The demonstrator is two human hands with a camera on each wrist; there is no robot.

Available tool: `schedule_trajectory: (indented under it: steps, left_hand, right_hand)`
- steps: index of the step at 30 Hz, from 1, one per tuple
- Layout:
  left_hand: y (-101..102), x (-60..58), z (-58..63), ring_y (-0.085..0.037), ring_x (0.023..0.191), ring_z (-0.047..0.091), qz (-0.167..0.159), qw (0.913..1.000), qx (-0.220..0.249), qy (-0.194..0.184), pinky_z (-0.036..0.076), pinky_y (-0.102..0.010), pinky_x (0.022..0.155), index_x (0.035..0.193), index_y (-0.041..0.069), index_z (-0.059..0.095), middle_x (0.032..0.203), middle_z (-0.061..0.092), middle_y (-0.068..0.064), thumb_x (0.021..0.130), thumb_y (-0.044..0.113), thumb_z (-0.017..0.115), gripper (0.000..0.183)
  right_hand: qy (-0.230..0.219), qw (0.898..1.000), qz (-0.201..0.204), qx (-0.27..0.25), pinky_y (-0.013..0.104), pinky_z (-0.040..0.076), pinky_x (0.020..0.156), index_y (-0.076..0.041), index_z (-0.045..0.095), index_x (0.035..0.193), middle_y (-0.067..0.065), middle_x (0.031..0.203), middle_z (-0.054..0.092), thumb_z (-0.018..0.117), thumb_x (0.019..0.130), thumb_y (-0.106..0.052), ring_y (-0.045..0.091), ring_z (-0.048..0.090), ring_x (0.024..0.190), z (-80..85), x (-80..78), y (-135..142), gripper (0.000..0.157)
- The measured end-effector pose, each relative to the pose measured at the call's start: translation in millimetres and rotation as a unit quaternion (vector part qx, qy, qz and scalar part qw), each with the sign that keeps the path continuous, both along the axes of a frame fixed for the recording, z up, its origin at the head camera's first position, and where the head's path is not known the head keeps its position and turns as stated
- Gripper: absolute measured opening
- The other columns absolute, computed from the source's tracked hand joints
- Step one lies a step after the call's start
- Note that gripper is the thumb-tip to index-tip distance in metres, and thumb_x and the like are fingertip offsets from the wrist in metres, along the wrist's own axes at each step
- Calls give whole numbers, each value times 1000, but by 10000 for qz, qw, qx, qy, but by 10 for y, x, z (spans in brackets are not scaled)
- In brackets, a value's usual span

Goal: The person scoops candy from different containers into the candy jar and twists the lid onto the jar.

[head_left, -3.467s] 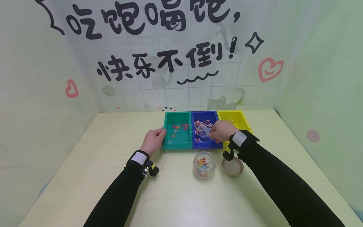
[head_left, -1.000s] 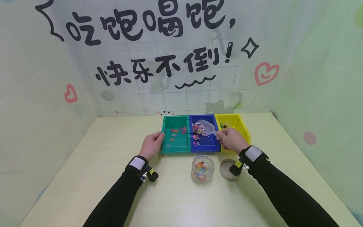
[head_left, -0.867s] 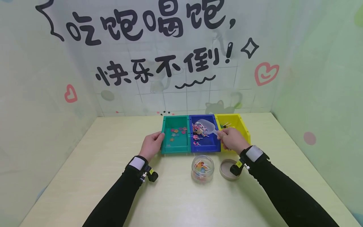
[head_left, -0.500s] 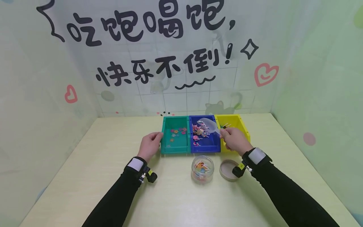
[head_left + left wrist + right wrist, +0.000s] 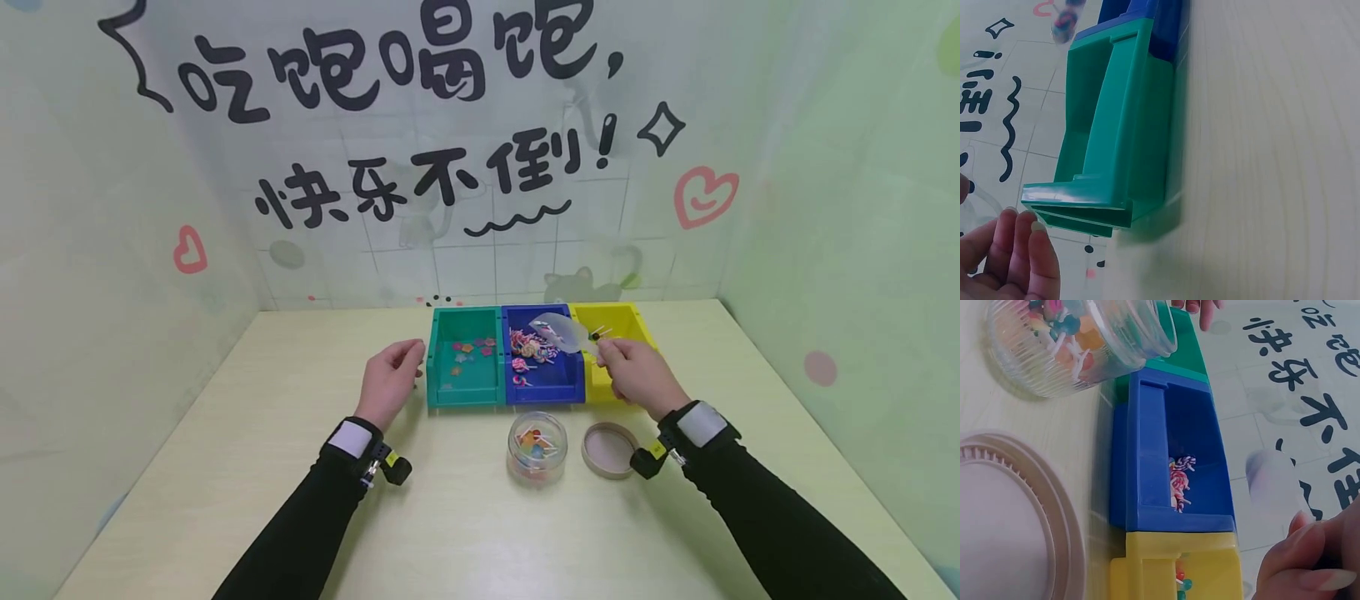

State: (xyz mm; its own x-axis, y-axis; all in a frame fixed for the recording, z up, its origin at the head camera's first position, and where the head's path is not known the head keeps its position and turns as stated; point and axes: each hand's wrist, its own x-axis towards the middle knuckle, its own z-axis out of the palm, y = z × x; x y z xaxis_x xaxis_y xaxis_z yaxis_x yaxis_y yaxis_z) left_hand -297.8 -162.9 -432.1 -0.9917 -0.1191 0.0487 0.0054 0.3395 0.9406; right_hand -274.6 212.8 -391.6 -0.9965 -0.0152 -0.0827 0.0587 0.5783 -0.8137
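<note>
My right hand (image 5: 643,377) pinches the handle of a clear plastic scoop (image 5: 562,332), raised over the blue bin (image 5: 546,394) near the yellow bin. Pink and blue bits show through the scoop (image 5: 1064,25) in the left wrist view. Swirled miniature lollipops (image 5: 528,346) lie in the blue bin. Just left of the green bin (image 5: 467,398), my left hand (image 5: 387,383) has loosely bent fingers and holds nothing; its fingertips (image 5: 1038,226) are close beside the bin's end wall. Small star-like pieces (image 5: 465,347) lie in the green bin.
The yellow bin (image 5: 609,313) adjoins the blue one and holds a few small round-headed sticks. In front stand an open clear jar (image 5: 537,450) partly filled with colourful candies and, to its right, its round lid (image 5: 608,450). A printed curtain (image 5: 450,225) closes off the back.
From low among the lollipops, the scoop has risen and moved right with my right hand. My left hand has released the green bin's edge and shifted slightly left.
</note>
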Motion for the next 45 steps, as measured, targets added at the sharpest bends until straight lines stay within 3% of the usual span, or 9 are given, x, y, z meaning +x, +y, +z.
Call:
schedule_trajectory:
  steps: [7,13,19,22,27,31,40,45]
  left_hand:
    - [15,89,97,-30,118,70,-106,9993,-16,359,59,-21,84,152,9,65,139,72,-17,115,38,58,47]
    - [46,145,146,-34,117,71,-120,9985,-30,527,60,-24,82,150,11,66,133,73,-17,115,38,59,45]
    - [128,257,183,-34,120,71,-525,9965,140,637,62,-21,86,152,7,64,139,70,-18,115,36,60,47]
    - [176,312,177,-36,122,72,-737,9954,226,571,64,-25,92,152,9,64,141,70,-14,114,35,61,47]
    - [270,401,165,-41,118,75,-996,9931,252,565,65,-45,101,152,9,64,144,70,-16,113,35,64,47]
    - [347,452,139,-37,116,77,-1205,9910,91,568,64,-42,101,153,8,63,149,68,-15,113,34,64,48]
    - [528,579,31,-31,137,67,-1652,9857,-233,253,59,-50,111,155,14,62,149,67,-10,110,39,69,52]
    - [619,652,-52,-35,140,65,-2122,9771,-159,-30,58,-51,113,160,10,56,155,63,-16,105,39,75,64]
  right_hand:
    - [149,9998,-44,-91,29,39,55,-4,64,111,1,71,47,43,119,-43,21,51,63,86,83,83,45]
    - [200,9996,-2,-181,29,39,56,-4,63,110,0,70,45,44,119,-43,21,49,63,164,157,149,44]
    - [296,9989,38,-355,30,38,54,-4,61,110,-1,70,45,45,119,-44,19,48,61,224,257,193,44]
    - [353,9984,79,-446,29,37,54,-3,61,109,-1,69,45,46,119,-42,18,46,60,259,316,205,43]
    - [465,9975,201,-488,30,37,55,-2,62,107,-1,70,44,46,119,-42,17,44,61,324,416,212,45]
    - [508,9974,232,-455,29,37,56,-1,61,106,0,70,43,47,119,-42,17,44,62,358,484,222,45]
    - [567,9955,365,-664,30,36,57,1,60,104,0,71,42,48,118,-43,19,42,62,394,636,255,48]
    - [605,9948,388,-726,30,36,56,0,61,103,-1,70,43,48,118,-43,19,43,62,400,711,300,47]
